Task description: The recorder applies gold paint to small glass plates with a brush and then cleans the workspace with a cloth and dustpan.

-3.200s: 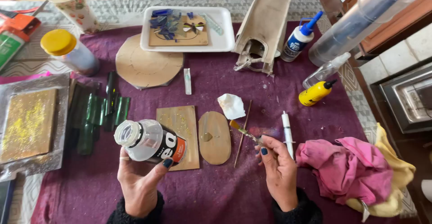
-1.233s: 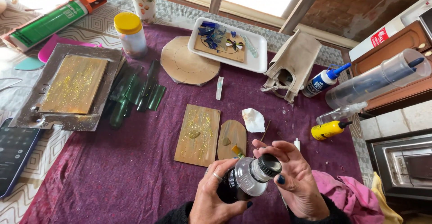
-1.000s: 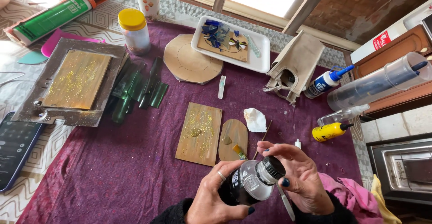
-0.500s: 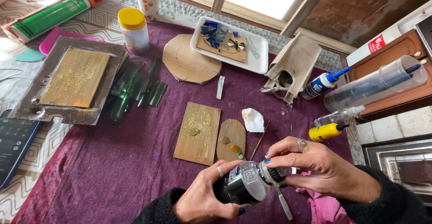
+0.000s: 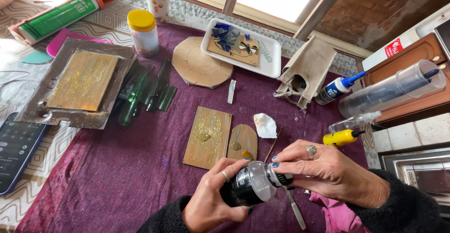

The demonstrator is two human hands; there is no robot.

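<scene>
Low in the frame, left hand (image 5: 211, 205) wraps the dark plastic bottle (image 5: 248, 188) while right hand (image 5: 328, 172) pinches its cap (image 5: 276, 176), still seated, above glittered brown card panels (image 5: 208, 137) on the purple-clothed surface (image 5: 117, 177).

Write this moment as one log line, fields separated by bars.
left hand: holds dark jar | right hand: fingers on jar cap | below: purple cloth
</scene>
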